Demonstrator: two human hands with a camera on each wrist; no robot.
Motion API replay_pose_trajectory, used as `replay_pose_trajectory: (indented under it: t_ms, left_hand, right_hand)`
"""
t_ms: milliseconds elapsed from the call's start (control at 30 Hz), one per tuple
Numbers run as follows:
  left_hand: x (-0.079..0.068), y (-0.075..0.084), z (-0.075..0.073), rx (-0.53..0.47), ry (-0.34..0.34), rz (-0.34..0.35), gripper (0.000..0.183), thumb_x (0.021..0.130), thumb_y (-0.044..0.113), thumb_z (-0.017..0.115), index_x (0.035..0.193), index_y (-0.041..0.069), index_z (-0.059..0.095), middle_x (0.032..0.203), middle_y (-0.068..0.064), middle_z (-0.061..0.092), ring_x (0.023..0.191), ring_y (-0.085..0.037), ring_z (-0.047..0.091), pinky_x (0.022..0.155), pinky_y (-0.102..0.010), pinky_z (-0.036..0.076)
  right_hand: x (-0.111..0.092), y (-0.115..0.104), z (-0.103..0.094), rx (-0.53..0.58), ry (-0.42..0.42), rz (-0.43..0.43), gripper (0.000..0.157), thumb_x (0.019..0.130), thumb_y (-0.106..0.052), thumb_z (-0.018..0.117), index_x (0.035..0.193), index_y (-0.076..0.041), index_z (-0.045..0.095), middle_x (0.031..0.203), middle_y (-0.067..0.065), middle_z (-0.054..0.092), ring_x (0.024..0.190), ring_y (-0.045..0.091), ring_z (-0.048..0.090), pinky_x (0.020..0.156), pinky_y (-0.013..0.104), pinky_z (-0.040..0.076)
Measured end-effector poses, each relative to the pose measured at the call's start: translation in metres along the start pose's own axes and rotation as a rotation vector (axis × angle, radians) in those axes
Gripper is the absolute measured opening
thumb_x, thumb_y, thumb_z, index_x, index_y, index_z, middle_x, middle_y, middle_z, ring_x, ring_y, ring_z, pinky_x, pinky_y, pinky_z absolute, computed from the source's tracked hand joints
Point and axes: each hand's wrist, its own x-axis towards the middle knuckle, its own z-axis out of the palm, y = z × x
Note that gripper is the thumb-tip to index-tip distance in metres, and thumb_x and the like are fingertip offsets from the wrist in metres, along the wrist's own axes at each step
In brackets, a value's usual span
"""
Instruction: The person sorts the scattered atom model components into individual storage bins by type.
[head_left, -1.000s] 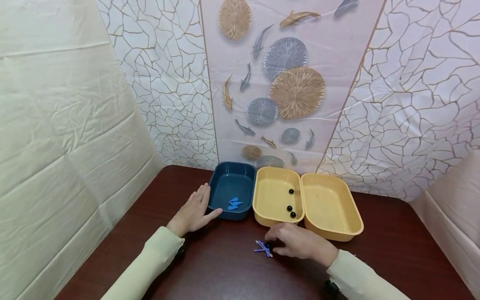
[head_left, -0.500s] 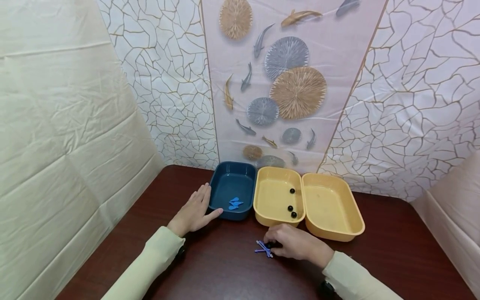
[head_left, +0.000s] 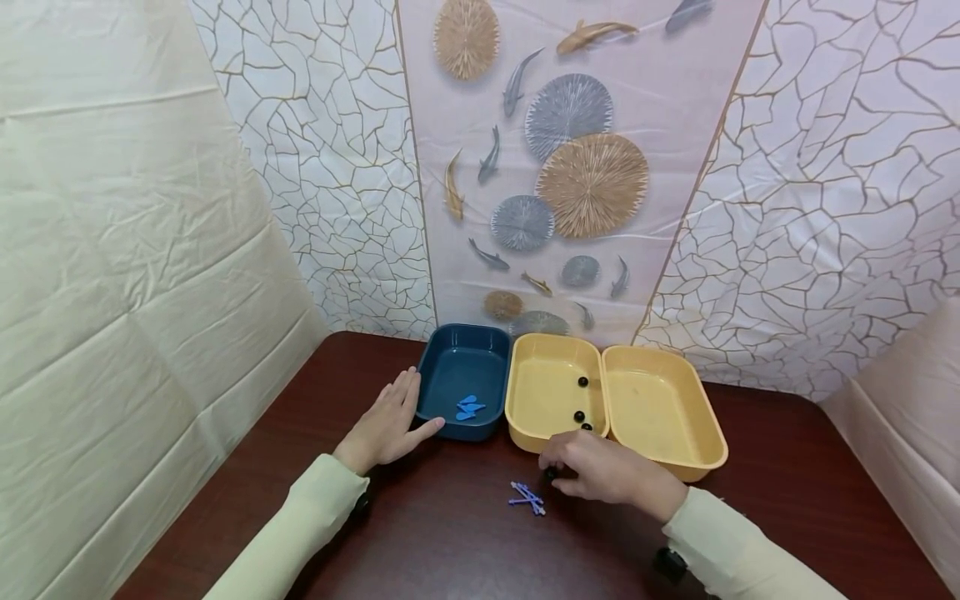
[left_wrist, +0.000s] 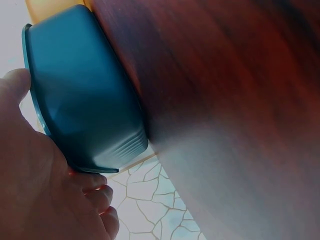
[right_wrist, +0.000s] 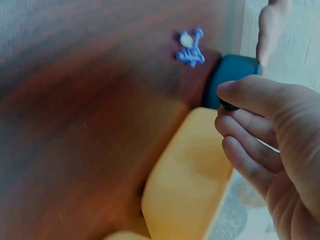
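Note:
Between thumb and fingers my right hand (head_left: 603, 471) pinches a small round black bead (right_wrist: 229, 104), held in front of the middle yellow tray (head_left: 528, 437). Three more black beads (head_left: 582, 382) lie inside that tray. Just left of the right hand, a little pile of purple sticks (head_left: 527, 498) with pale tips rests on the table. My left hand (head_left: 386, 423) lies with straight fingers against the left and near rim of the dark blue tray (left_wrist: 85, 85). Several small bright blue teardrop-shaped pieces (head_left: 469, 407) sit in the blue tray.
A second yellow tray (head_left: 667, 408), with nothing visible in it, stands against the right side of the middle one. The three trays form a row at the back of the dark red-brown table (head_left: 450, 542). A patterned cloth (head_left: 540, 183) hangs behind them.
My right hand has lifted the black bead away from beside the purple sticks and moved it up and right, toward the middle yellow tray. The left hand has stayed in place.

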Motion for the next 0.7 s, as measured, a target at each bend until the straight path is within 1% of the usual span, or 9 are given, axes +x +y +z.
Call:
replay_pose_trajectory:
  t_ms: [300,467,567,700]
  left_hand:
    - [-0.001,0.001,-0.001,0.000,0.011,0.000,0.098,0.104,0.064,0.048,0.167,-0.005,0.016,0.177,-0.023,0.014,0.165,-0.042,0.016,0.133,-0.058,0.019]
    - [0.000,0.002,-0.001,0.011,0.002,0.002,0.099,0.104,0.065,0.047,0.167,-0.004,0.015,0.177,-0.022,0.013,0.165,-0.041,0.016,0.133,-0.058,0.019]
    - [0.001,0.002,0.000,0.019,0.003,0.003,0.099,0.104,0.066,0.046,0.167,-0.004,0.015,0.177,-0.022,0.014,0.165,-0.041,0.016,0.133,-0.058,0.018]
    - [0.000,0.002,0.000,0.024,0.005,-0.004,0.099,0.104,0.066,0.046,0.167,-0.005,0.016,0.177,-0.022,0.014,0.165,-0.041,0.016,0.133,-0.058,0.019]
  right_hand:
    - [-0.006,0.008,-0.029,-0.064,0.031,-0.004,0.016,0.089,-0.003,0.081,0.105,-0.006,0.078,0.098,0.002,0.076,0.088,0.008,0.069,0.076,0.023,0.060]
    - [-0.005,0.013,-0.046,-0.095,0.036,-0.001,0.016,0.088,-0.002,0.081,0.102,-0.006,0.078,0.096,0.000,0.076,0.086,0.010,0.069,0.074,0.024,0.060]
    - [-0.004,0.017,-0.055,-0.129,0.052,-0.028,0.015,0.087,-0.001,0.081,0.101,-0.006,0.078,0.094,0.000,0.076,0.084,0.010,0.069,0.072,0.024,0.059]
    - [-0.001,0.023,-0.066,-0.154,0.051,-0.037,0.013,0.087,0.001,0.080,0.097,-0.007,0.076,0.092,0.001,0.075,0.084,0.011,0.071,0.071,0.024,0.059]
